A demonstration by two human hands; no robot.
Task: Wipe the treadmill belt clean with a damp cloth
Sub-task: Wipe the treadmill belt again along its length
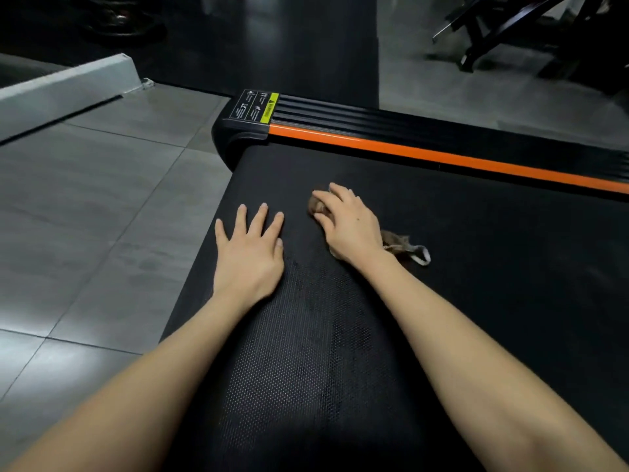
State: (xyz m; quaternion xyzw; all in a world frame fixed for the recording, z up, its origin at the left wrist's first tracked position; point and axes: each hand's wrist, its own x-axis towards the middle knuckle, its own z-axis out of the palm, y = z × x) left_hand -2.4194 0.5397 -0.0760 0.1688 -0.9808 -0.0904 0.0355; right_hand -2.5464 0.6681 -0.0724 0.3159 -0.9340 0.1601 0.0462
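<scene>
Two hands were on one black treadmill belt, and both forearms were bare. The left hand lay flat on the belt with its four fingers and thumb straight and spread, holding nothing. The right hand was just beside it, a little further forward, with its fingers curled over one brown cloth and pressing it to the belt. The cloth was bunched under the palm. One end showed in front of the fingertips, the other end came out beside the wrist, and one small white loop lay there on the belt.

Behind the hands ran one orange stripe along the edge of the belt, and next to it one black side rail with long grooves. On the corner of this rail there was one label, black with a yellow-green band; its signs were too small to read.

To the left of the treadmill was a floor of large grey tiles. One pale grey metal beam lay at the far left, and one dark frame stood at the far right, blurred.
</scene>
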